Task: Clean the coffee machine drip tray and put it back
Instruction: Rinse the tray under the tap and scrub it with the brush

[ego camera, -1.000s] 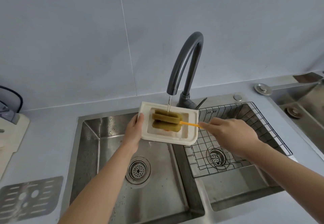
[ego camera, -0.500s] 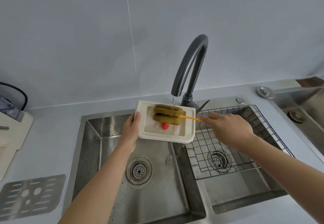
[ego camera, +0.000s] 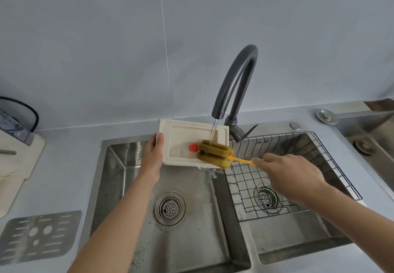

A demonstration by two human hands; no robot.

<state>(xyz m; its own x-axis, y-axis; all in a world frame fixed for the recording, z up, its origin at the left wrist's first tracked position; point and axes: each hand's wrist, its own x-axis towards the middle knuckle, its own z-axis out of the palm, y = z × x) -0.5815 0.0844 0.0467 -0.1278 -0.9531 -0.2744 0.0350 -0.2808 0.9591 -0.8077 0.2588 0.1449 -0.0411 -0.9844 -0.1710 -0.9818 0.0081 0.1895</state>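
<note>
The cream drip tray (ego camera: 183, 136) is held tilted over the left sink basin, under the running tap. My left hand (ego camera: 152, 157) grips its left edge. A small red float (ego camera: 193, 147) shows inside the tray. My right hand (ego camera: 290, 174) holds the orange handle of a sponge brush (ego camera: 215, 154), whose olive-green sponge head rests on the tray's lower right corner. Water hits the sponge and spills off the tray's front edge into the basin.
The dark curved faucet (ego camera: 236, 85) rises behind the tray. A wire rack (ego camera: 298, 176) sits in the right basin. The left basin's drain (ego camera: 170, 208) lies below the tray. A metal drip grate (ego camera: 40, 235) lies on the counter at the left, beside the cream coffee machine (ego camera: 15, 159).
The sponge head has slid from the tray's middle toward its lower right corner, which uncovers the red float. The tray is tilted more toward me and water now runs off its edge.
</note>
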